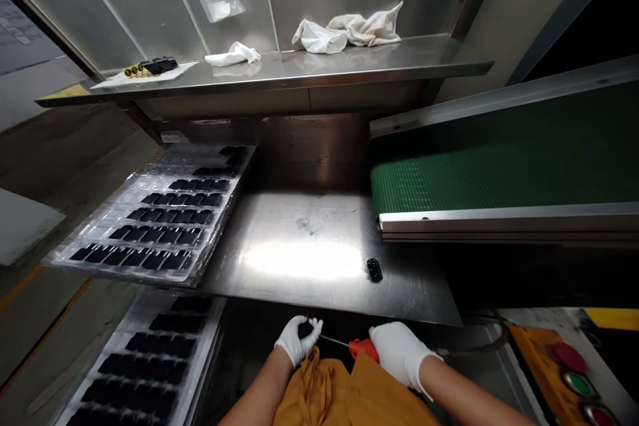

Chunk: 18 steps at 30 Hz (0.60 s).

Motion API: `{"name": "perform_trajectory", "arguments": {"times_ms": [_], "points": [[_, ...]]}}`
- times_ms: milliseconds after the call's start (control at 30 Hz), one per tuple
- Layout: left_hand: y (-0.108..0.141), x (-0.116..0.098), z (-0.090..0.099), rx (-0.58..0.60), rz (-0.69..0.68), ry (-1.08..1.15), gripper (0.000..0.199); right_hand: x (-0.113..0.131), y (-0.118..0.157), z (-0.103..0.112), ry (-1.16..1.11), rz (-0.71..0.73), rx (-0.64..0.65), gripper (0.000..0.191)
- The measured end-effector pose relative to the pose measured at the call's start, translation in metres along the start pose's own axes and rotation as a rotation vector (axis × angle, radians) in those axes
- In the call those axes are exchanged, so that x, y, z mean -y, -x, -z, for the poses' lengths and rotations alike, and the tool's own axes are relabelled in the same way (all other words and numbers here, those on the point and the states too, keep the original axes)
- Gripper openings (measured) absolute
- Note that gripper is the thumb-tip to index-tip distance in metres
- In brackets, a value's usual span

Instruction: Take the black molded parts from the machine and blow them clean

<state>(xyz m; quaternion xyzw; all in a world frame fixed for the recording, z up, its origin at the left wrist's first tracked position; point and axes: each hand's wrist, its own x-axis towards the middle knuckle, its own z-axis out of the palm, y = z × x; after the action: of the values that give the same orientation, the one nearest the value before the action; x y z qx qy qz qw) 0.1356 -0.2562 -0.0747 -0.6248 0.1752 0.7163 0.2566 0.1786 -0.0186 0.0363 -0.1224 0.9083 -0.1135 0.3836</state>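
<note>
The left hand (297, 341), in a white glove, is closed around a small black part (305, 329), pinching it between the fingers. The right hand (402, 353), gloved too, is clamped on a red-handled tool (363, 349), whose thin metal shaft (334, 340) points across at that part, its tip very near it. A mustard-yellow smock (319, 393) lies just below both hands.

Beyond them is the stainless steel table (414, 289), with one black part (374, 270) lying loose on it. To the left sit two clear plastic trays of black parts, the lower (144, 373) and the upper (150, 226). To the right are a control panel with round buttons (569, 373) and a green conveyor belt (499, 160). Farthest off, a steel shelf (399, 56) carries crumpled white cloths (347, 30).
</note>
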Motion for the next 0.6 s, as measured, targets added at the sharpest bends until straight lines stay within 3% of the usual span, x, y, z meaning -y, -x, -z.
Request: {"name": "perform_trajectory", "arguments": {"times_ms": [200,333,467,533,600], "points": [[0.011,0.004,-0.008,-0.014,0.005,-0.063,0.015,0.004,0.003,0.010,0.032,0.019,0.038,0.040],[0.029,0.008,-0.008,0.023,-0.043,-0.145,0.014,-0.004,0.017,0.027,-0.059,0.051,-0.132,0.038],[0.065,0.011,-0.002,0.112,-0.219,-0.402,0.020,-0.025,0.058,0.071,-0.240,0.155,-0.460,0.037],[0.086,0.013,0.000,0.184,-0.304,-0.547,0.024,-0.044,0.083,0.097,-0.253,0.196,-0.731,0.056],[0.107,0.015,-0.002,0.253,-0.349,-0.628,0.026,-0.068,0.102,0.122,-0.222,0.182,-1.033,0.064]]}}
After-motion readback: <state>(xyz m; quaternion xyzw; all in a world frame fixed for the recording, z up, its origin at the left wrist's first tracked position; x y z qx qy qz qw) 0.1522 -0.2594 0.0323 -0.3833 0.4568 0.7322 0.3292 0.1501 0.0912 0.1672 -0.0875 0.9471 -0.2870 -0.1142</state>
